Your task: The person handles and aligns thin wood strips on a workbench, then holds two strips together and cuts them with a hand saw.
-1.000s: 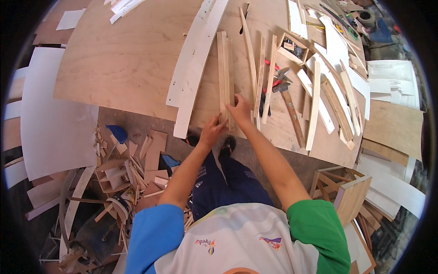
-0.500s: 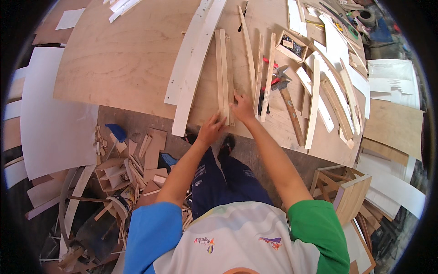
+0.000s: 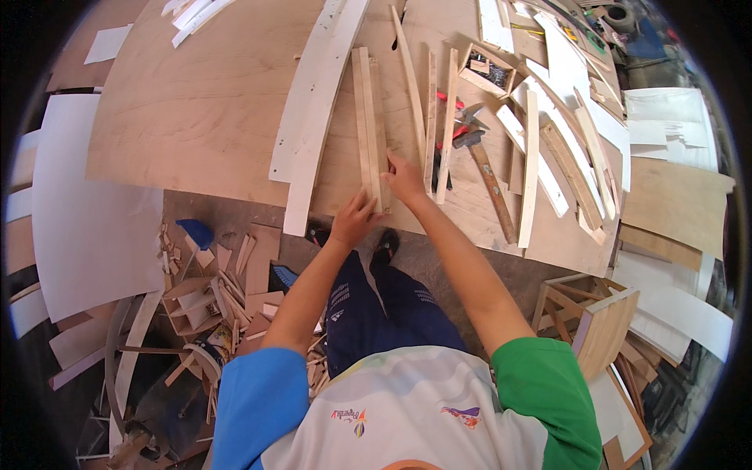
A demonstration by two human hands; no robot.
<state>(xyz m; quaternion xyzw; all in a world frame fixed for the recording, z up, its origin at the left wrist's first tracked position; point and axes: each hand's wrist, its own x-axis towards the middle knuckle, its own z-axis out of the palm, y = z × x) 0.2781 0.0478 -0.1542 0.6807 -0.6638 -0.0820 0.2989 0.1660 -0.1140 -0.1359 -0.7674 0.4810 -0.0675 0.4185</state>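
Observation:
Two long narrow wooden strips (image 3: pixel 365 117) lie side by side on a plywood sheet, pointing away from me. A slightly shorter wooden strip (image 3: pixel 378 125) runs along their right side. My left hand (image 3: pixel 356 218) rests at their near end, its spread fingers touching the left strip. From the right, my right hand (image 3: pixel 404 180) presses against the shorter strip, index finger stretched forward and thumb apart from it. Both hands look open, touching rather than wrapped round the wood. The undersides of the fingers are hidden.
Left of the strips lies a long white board (image 3: pixel 317 102). To the right are a hammer (image 3: pixel 492 188), red-handled pliers (image 3: pixel 464 117), a small wooden box (image 3: pixel 487 70) of fasteners and several curved wood pieces. The plywood sheet (image 3: pixel 180 117) ends near my feet; wood offcuts (image 3: pixel 227 290) litter the floor.
The whole view has shifted slightly left. My hands stay at the near end of the strips, the right one with its fingers a little differently placed on the side.

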